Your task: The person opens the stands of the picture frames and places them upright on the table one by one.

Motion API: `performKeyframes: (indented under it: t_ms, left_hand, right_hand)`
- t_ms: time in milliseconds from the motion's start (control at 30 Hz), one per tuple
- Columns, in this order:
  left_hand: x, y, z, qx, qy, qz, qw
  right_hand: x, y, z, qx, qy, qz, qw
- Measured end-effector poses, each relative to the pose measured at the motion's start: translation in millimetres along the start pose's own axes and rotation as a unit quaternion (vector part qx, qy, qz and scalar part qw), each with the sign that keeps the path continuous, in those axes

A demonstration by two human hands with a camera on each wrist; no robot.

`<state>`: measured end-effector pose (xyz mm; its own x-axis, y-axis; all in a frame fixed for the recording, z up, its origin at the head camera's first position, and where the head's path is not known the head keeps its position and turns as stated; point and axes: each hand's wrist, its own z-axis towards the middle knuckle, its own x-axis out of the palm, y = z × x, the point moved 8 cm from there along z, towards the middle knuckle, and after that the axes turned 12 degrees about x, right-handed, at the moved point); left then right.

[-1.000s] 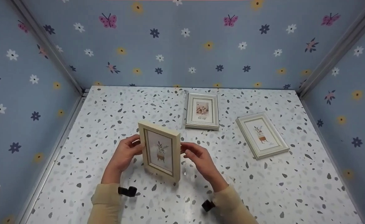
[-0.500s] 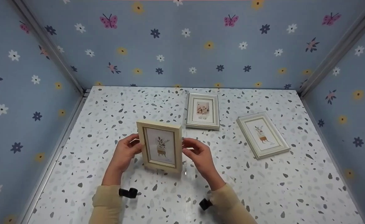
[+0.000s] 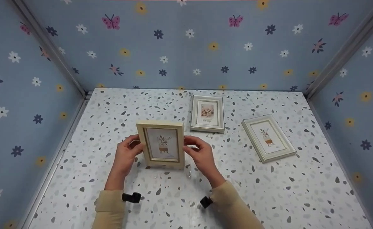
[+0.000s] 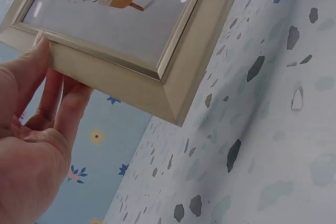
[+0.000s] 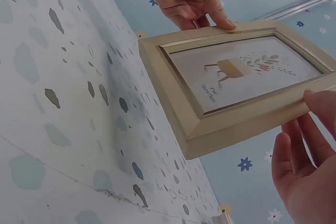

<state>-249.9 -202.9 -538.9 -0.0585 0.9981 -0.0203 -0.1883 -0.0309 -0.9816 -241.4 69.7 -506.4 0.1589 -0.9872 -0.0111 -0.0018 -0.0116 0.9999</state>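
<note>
A cream picture frame [image 3: 163,144] with a potted-plant print is held nearly upright, front toward me. My left hand [image 3: 126,156] pinches its left side, thumb on the front, fingers behind. On the opposite side, my right hand [image 3: 202,156] grips the edge the same way, its thumb [image 5: 320,103] on the front border in the right wrist view. Both wrist views show the held frame's lower edge close above the speckled table; whether it touches cannot be told. Its back is hidden.
A silvery picture frame [image 3: 207,114] with a flower print lies flat behind the held one. Another pale frame [image 3: 269,138] with a plant print lies angled at the right. Blue flowered walls [image 3: 180,44] enclose the white speckled table [image 3: 288,190] at the back and sides.
The held picture frame has turned from angled to facing me squarely, and its right side has moved up and away from me. My right hand has moved slightly left and farther out with it.
</note>
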Motion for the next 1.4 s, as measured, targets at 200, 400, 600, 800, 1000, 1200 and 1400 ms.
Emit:
performKeyframes:
  t_ms: [200,400,600,800,1000,1200,1400]
  left_hand:
    - [-4.4,0.2,7.0,-0.007,-0.009,0.016,0.9998]
    - [-9.8,1.4,16.5,-0.01,-0.023,0.035,0.9991]
    - [-13.4,5.1,29.6,-0.015,-0.04,0.034,0.9985]
    - [-17.8,19.4,33.8,-0.057,-0.046,0.014,0.9972]
    - [-18.9,27.7,35.2,-0.068,-0.043,0.008,0.9967]
    - [-19.5,31.6,34.3,-0.074,-0.045,0.011,0.9962]
    - [-23.0,35.7,29.4,-0.087,-0.045,0.024,0.9949]
  right_hand:
    - [2,-15,17,0.011,-0.008,-0.008,1.0]
    - [6,-13,32,0.005,-0.018,-0.035,0.999]
    - [9,-11,48,0.002,-0.026,-0.037,0.999]
    - [14,-19,54,0.042,-0.028,-0.038,0.998]
    - [17,-28,57,0.065,-0.023,-0.042,0.997]
    - [19,-36,58,0.081,-0.008,-0.021,0.996]
    - [22,-44,56,0.097,0.001,0.007,0.995]
